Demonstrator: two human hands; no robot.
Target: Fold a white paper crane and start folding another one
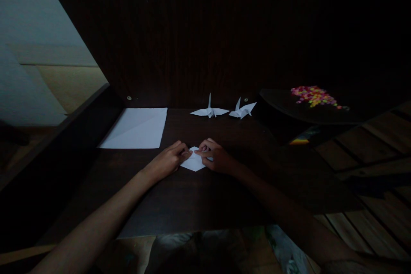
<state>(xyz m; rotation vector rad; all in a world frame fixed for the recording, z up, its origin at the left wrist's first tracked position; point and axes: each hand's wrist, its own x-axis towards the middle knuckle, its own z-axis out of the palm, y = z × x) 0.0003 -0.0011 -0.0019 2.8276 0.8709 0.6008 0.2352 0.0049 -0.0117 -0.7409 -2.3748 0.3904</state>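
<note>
A small piece of folded white paper [194, 164] lies on the dark tabletop in front of me, with creases showing and a point toward me. My left hand [173, 157] grips its left side, thumb and fingers pinched at the upper edge. On the other side my right hand [214, 156] is closed on the paper's right part, its thumb and index finger near the middle. The fingers hide both side corners. Beyond the hands stand two white origami cranes, a left one [210, 112] with wings spread and a right one [242, 111] that sits tilted.
White sheets [135, 128] lie flat at the back left of the dark tabletop [160, 209]. A dark panel [192, 30] rises behind the cranes. On a rounded shelf [279, 102] to the right is a heap of small colourful pieces [314, 96].
</note>
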